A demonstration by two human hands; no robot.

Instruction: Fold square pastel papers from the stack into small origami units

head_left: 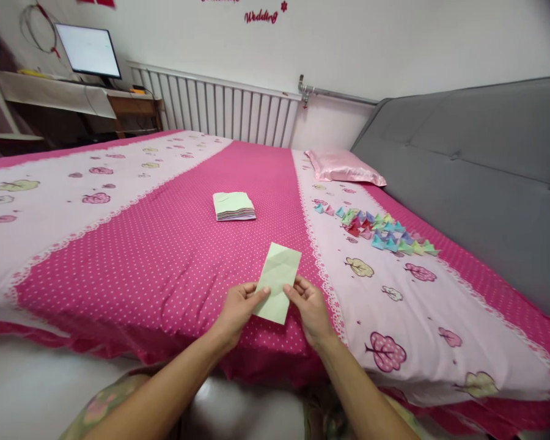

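A pale green sheet of paper, a tall narrow rectangle with faint creases, is held up above the near edge of the bed. My left hand pinches its left edge, thumb on the front and fingers behind. On the opposite edge, my right hand grips it the same way. Beyond the hands lies a stack of square coloured paper, with a light green sheet on top. To the right, several small folded paper boats in many colours stand in rows on the bedspread.
The bed has a pink dotted and tree-printed cover. A pink pillow rests near the grey headboard on the right. Along the wall runs a white radiator. A monitor stands on a desk at the back left.
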